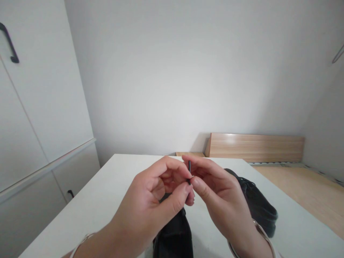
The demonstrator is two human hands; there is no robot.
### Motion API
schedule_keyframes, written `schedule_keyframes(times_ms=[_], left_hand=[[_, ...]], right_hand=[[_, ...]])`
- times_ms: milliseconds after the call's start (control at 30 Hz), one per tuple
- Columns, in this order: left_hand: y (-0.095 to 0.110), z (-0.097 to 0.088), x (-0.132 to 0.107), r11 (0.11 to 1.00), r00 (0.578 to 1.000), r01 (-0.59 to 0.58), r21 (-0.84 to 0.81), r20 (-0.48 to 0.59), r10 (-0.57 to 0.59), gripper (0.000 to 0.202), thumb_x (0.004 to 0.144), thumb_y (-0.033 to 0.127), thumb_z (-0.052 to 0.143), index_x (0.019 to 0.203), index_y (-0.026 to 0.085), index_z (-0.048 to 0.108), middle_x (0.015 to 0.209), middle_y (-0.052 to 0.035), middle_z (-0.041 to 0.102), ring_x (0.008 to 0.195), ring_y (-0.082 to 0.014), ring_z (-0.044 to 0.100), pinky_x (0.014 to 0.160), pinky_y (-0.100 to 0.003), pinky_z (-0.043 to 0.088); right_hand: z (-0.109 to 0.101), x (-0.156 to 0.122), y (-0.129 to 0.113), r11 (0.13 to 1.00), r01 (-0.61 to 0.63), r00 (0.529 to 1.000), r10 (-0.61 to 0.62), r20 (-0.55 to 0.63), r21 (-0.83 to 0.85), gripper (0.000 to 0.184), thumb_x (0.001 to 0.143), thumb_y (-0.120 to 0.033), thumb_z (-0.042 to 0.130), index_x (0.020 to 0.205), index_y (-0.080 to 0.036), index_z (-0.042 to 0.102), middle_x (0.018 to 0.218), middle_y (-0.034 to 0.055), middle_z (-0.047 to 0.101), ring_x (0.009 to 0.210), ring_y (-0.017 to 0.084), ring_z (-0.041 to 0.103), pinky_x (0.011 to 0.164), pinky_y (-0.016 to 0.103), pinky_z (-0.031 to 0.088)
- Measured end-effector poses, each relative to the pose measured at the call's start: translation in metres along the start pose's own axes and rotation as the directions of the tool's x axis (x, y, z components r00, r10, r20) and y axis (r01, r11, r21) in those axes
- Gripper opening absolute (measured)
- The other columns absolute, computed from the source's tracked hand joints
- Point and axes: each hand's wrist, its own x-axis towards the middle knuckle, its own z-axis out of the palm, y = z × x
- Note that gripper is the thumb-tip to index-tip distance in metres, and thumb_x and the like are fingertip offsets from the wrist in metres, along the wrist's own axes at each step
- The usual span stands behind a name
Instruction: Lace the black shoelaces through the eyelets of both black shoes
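My left hand [161, 193] and my right hand [219, 193] meet above the table, fingertips nearly touching. Between them a thin black shoelace end [189, 166] sticks upright. The left thumb and forefinger pinch its lower part, while the right thumb and fingertips close around it from the other side. Below the left hand stands a black shoe [176, 233], its upper part largely hidden by that hand. A second black shoe [259, 204], laced, rests on the table behind my right hand and wrist, which cover part of it.
Both shoes are on a white table [107, 200]. White cabinets [40, 89] with dark handles line the left side. Beyond the table at right is a bed frame with a wooden headboard [258, 147] and a bare board base [301, 190]. A pale wall stands behind.
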Motion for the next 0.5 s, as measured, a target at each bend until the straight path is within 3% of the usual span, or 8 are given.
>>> schedule_keyframes(times_ms=[167,300,400,500], left_hand=[[-0.003,-0.009,-0.003,1.0,1.0,-0.004,0.031,-0.013,0.005,0.012,0.089,0.015,0.063,0.097,0.024,0.062,0.076,0.0031,0.068,0.072,-0.0127,0.067,0.071,-0.023,0.054],[-0.007,-0.031,-0.004,0.999,0.999,0.043,-0.025,-0.027,-0.044,0.018,0.096,0.024,0.06,0.114,0.025,0.063,0.078,0.0018,0.069,0.077,-0.0124,0.065,0.076,-0.022,0.052],[-0.016,-0.055,-0.009,0.99,0.986,0.106,-0.095,-0.122,-0.118,0.017,0.092,0.037,0.068,0.102,0.022,0.071,0.075,0.0008,0.065,0.072,-0.0109,0.059,0.069,-0.019,0.049],[-0.034,-0.081,-0.024,0.977,0.942,0.187,-0.107,-0.262,-0.209,0.028,0.08,0.047,0.08,0.084,0.02,0.074,0.066,0.002,0.059,0.063,-0.0091,0.051,0.058,-0.016,0.046]], right_hand=[[-0.004,0.002,0.0,0.989,-0.134,0.991,0.133,0.027,0.059,0.028,0.085,-0.023,0.075,0.113,-0.024,0.071,0.081,-0.0014,0.068,0.071,0.013,0.064,0.068,0.027,0.055],[-0.017,-0.003,0.004,0.985,-0.174,0.985,0.174,-0.012,-0.012,0.012,0.091,-0.029,0.07,0.101,-0.022,0.071,0.086,0.0013,0.069,0.084,0.014,0.065,0.077,0.026,0.053],[-0.034,-0.015,0.015,0.972,-0.214,0.965,0.227,-0.132,0.1,0.01,0.095,-0.034,0.065,0.097,-0.024,0.068,0.083,0.0003,0.066,0.074,0.011,0.063,0.07,0.022,0.05],[-0.054,-0.033,0.031,0.943,-0.242,0.925,0.296,-0.24,0.23,0.013,0.09,-0.035,0.07,0.094,-0.023,0.069,0.08,-0.0009,0.059,0.055,0.006,0.047,0.053,0.019,0.041]])
